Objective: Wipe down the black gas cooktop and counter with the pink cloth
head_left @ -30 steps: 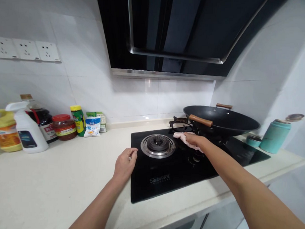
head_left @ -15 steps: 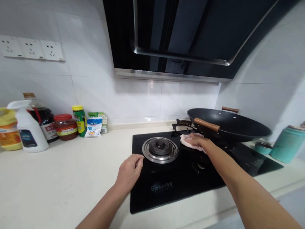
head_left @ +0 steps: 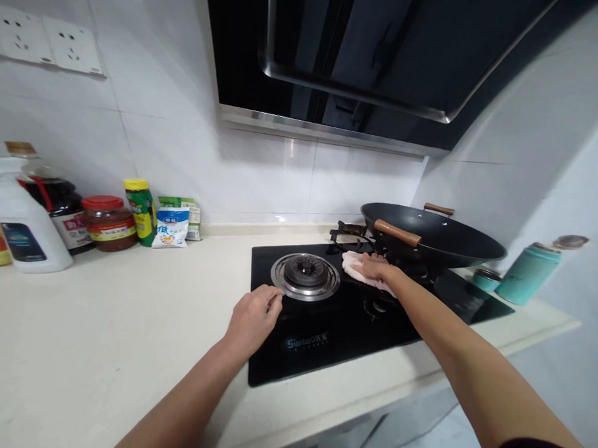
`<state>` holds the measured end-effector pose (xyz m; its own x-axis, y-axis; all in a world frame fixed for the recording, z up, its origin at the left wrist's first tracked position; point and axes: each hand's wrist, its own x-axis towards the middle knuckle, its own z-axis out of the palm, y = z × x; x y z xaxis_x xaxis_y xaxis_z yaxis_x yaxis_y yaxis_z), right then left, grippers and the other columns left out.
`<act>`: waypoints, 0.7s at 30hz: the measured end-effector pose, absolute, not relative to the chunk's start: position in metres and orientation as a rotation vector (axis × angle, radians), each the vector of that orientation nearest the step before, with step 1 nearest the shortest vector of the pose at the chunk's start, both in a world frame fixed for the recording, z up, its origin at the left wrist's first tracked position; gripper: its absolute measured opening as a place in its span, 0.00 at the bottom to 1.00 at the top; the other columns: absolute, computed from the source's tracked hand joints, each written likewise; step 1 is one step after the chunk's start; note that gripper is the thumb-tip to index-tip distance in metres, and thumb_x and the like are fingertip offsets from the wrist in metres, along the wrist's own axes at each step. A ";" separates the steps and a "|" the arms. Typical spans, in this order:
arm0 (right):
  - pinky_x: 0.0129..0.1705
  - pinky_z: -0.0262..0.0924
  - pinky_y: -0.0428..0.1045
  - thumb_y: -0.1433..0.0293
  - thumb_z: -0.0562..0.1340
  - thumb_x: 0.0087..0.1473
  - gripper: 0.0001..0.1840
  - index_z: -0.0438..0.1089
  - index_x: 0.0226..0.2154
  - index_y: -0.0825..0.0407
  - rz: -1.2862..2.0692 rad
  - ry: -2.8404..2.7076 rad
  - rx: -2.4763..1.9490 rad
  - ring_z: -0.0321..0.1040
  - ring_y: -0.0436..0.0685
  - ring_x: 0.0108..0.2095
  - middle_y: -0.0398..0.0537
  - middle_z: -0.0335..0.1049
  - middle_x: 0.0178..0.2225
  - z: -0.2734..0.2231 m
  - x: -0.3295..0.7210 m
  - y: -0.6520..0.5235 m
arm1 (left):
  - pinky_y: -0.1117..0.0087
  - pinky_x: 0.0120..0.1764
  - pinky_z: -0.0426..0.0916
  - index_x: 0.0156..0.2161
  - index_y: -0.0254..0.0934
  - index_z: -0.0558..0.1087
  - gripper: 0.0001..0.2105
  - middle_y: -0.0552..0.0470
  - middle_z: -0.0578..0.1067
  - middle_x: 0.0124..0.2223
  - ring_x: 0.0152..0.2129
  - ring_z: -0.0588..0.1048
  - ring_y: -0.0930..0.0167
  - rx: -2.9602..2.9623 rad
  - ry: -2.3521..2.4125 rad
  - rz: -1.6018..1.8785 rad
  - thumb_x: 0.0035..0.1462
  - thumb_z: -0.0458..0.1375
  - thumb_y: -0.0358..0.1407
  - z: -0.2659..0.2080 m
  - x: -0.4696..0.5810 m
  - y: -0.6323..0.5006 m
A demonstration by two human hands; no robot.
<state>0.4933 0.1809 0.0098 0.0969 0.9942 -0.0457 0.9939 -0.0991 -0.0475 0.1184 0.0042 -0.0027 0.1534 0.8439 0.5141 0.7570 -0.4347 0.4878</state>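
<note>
My right hand [head_left: 376, 267] presses a pale pink cloth [head_left: 355, 266] against the black glass gas stove [head_left: 304, 361], between the two burners. The fingers are closed on the cloth and partly hidden by it. My left hand [head_left: 256, 317] is over the stove's left edge, fingers curled in and thumb beside them, with nothing visible in it. Its fingertips are by the steel ring of the left burner [head_left: 305, 271], whose pan support is off. A large black wok [head_left: 441, 238] with wooden handles sits over the right burner, just beyond my right hand.
A loose black pan support [head_left: 351, 230] lies at the back of the stove. On the left counter stand a spray bottle [head_left: 29, 223], a red-lidded jar [head_left: 110, 224], a green shaker [head_left: 142, 213] and a salt bag [head_left: 170, 228]. A teal canister [head_left: 529, 273] stands right; the range hood [head_left: 332, 59] hangs above.
The view has shifted and tilted downward. My right hand has slid the cloth slightly toward the stove's front. My left fingertips are a little nearer the burner ring, still curled.
</note>
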 end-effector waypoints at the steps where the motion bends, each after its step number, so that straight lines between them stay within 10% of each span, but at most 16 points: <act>1: 0.60 0.53 0.64 0.41 0.53 0.59 0.45 0.57 0.66 0.54 0.098 -2.151 -2.313 0.56 0.76 0.64 0.69 0.58 0.64 0.011 0.488 0.174 | 0.63 0.41 0.70 0.41 0.44 0.79 0.15 0.51 0.81 0.41 0.36 0.78 0.65 2.298 1.588 1.148 0.64 0.49 0.40 -0.003 0.120 0.004; 21: 0.50 0.57 0.54 0.58 0.63 0.58 0.16 0.65 0.42 0.50 0.033 -2.536 -1.207 0.61 0.59 0.44 0.49 0.66 0.43 0.006 0.389 -0.035 | 0.64 0.43 0.72 0.39 0.45 0.80 0.15 0.52 0.84 0.43 0.40 0.80 0.62 2.194 1.641 1.112 0.58 0.51 0.43 -0.002 0.107 0.014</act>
<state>0.3895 -0.0345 0.0062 -0.5861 0.7584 0.2853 0.7508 0.6407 -0.1608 0.1067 0.0137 -0.0018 0.1085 0.8858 0.4513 0.7474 -0.3720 0.5504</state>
